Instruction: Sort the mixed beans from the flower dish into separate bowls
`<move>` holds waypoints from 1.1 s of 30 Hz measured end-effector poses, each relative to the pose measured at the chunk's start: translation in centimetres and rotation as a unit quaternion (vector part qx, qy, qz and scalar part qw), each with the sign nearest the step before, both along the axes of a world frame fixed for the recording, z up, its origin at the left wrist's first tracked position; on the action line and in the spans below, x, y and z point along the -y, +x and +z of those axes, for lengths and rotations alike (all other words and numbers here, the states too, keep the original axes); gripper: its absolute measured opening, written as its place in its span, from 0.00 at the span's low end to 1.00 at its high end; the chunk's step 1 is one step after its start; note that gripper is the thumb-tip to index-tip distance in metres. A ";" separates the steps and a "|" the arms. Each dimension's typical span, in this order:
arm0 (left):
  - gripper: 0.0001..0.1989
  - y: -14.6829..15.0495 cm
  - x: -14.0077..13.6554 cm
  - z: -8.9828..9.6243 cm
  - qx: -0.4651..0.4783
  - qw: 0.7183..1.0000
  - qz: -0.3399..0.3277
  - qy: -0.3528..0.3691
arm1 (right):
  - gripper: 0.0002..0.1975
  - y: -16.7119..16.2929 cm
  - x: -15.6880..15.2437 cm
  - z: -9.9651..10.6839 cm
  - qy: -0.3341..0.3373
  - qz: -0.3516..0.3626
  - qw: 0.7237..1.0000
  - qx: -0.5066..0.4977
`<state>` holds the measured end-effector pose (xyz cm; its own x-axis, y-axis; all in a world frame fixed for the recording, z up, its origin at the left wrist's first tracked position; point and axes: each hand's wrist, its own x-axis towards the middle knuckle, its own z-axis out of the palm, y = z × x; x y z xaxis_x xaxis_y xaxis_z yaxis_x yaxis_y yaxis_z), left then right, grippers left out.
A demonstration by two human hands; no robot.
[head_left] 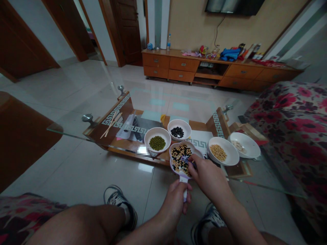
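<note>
My left hand (pixel 173 200) is closed around the handle of a white and purple flower-shaped scoop (pixel 172 166) at the table's near edge. Mixed black and yellow beans (pixel 181 154) cover the scoop's inside. Between the fingers of my right hand (pixel 204 170) is a small purple tool (pixel 186 159), its tip among those beans; its full shape is hidden. Just beyond the scoop stand a white bowl of green beans (pixel 157 143) and another of black beans (pixel 177 132). To the right are a bowl of yellow beans (pixel 218 152) and a bowl with pale pieces (pixel 239 146).
The bowls rest on a glass table (pixel 76 134) with a wooden shelf below. Chopsticks (pixel 109 124) appear towards its left side. A wooden cabinet (pixel 184 64) with assorted items stands at the back, and a flower-patterned sofa (pixel 301 119) is on the right.
</note>
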<state>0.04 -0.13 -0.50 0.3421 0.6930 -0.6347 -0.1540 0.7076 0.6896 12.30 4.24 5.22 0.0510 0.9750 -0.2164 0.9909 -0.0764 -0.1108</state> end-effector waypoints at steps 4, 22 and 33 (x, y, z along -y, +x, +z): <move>0.15 0.0 0.1 0.0 0.001 1.000 0.006 0.000 | 0.11 -0.1 0.0 -0.3 -0.004 0.005 1.000 0.005; 0.15 0.2 -0.1 -0.3 0.000 1.000 0.004 0.007 | 0.13 -0.3 -0.2 -0.1 -0.013 0.013 1.000 0.016; 0.15 0.1 -0.2 0.3 -0.008 1.000 -0.002 0.000 | 0.13 0.0 -0.4 0.2 0.090 0.000 0.995 -0.044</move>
<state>0.10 0.06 -0.24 0.3343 0.6914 -0.6405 -0.1397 0.7084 0.6918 12.34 4.67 5.41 0.0394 0.9984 -0.0412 0.9768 -0.0472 -0.2088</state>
